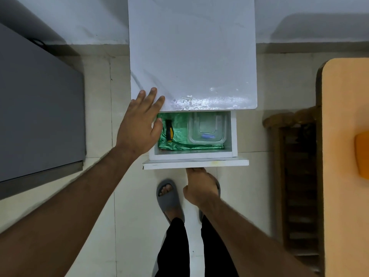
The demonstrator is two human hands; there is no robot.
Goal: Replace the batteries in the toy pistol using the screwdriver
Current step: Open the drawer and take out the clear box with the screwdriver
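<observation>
Nearest me, my right hand (200, 186) is at the front panel of the open drawer (195, 163), its fingers tucked under the edge out of sight, so I can't tell how it grips. Beyond it my left hand (139, 124) is spread flat, empty, fingertips on the white cabinet top (191, 56) above the drawer's left side. Inside lie the screwdriver (169, 130) on green lining (179, 134) and a clear container (206, 127) holding something blue, perhaps batteries; I see no toy pistol, so I judge everything is still ahead.
</observation>
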